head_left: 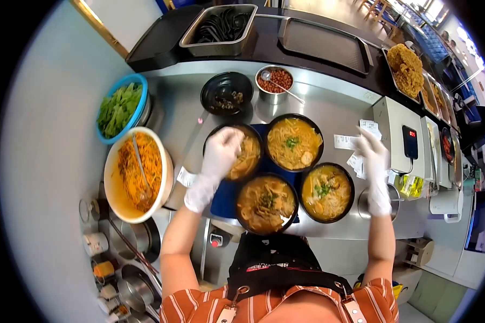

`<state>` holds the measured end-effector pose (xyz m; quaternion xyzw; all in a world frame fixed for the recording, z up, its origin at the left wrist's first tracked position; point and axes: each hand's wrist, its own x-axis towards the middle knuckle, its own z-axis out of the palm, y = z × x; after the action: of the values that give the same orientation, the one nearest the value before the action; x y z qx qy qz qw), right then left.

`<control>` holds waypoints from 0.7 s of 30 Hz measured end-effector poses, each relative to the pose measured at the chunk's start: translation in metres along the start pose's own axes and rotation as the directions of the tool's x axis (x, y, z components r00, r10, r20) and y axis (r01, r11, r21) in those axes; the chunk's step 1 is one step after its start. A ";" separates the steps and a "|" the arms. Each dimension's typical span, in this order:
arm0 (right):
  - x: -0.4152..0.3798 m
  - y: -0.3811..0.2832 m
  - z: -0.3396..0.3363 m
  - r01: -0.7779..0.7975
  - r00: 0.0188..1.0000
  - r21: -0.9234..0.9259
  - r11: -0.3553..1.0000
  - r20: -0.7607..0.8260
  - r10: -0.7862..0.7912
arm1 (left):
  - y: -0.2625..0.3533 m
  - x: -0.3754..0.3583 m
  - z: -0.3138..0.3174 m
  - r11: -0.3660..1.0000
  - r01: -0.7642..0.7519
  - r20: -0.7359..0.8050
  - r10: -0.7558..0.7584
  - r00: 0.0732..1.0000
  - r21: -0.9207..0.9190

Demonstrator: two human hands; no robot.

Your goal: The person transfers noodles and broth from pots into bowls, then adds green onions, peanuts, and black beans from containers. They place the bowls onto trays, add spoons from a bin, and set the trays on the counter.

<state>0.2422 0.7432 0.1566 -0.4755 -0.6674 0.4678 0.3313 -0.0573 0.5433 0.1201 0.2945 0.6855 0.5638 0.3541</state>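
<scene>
Four black bowls (267,233) of yellow-orange noodle soup (285,148) stand upright; clustered on the counter (170,102).

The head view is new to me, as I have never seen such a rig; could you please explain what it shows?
There is no robot here. One camera on a person's head looks forward and down, so this single picture shows roughly what the wearer faces. The left hand and right hand are the wearer's own, in pale gloves.

On the metal counter are four black bowls of soup, grouped around a dark blue cloth. To their left stand a cream tub of orange shreds and a blue basin of leafy greens.

The left hand is over one soup bowl, its fingers drawn together; whether they hold anything is unclear. The right hand is near some paper slips, with nothing visible in it.
</scene>
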 end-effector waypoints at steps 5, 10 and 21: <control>0.110 0.039 0.142 -0.472 0.879 0.332 0.816 0.252 0.406 | -0.023 0.150 -0.006 0.999 0.041 -0.096 -0.040 0.995 0.009; 0.163 0.068 0.201 -0.425 0.903 0.731 0.534 0.302 0.305 | -0.061 0.227 0.017 0.988 0.153 -0.041 -0.152 0.988 0.007; 0.174 0.035 0.188 0.429 0.903 -0.105 0.897 0.058 -0.425 | -0.067 0.258 0.079 0.966 0.250 -0.143 -0.258 0.956 -0.067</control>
<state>0.0291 0.8531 0.0591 -0.3278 -0.7867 0.3526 0.3865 -0.1416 0.7828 0.0062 0.1518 0.7287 0.5507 0.3777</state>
